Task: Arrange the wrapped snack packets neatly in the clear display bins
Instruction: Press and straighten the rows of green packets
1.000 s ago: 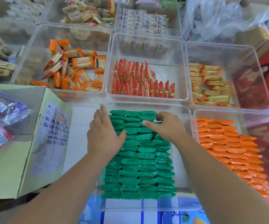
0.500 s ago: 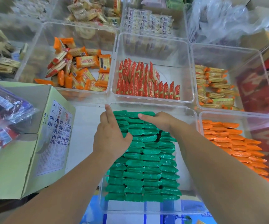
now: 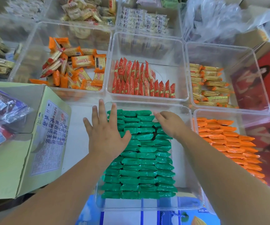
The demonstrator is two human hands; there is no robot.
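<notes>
Green packets [image 3: 140, 159]: stacked flat in tidy columns, filling the left and middle of the nearest clear bin [image 3: 147, 206], with a bare strip along its right wall. Left hand [image 3: 105, 135]: palm down, fingers straight and spread, lying over the leftmost column near the far end, fingertips reaching past the bin's far left corner. Right hand [image 3: 170, 123]: back up, fingers bent down onto the far end of the rightmost column; impossible to tell whether pinching a packet or only pressing. Small dark gap among the packets just left of that hand. Orange packets [image 3: 228, 140]: in neat rows in the bin just to the right. Red packets [image 3: 140, 83]: on edge in the bin beyond. Cardboard box [image 3: 17, 159]: beside the nearest bin, on the left
</notes>
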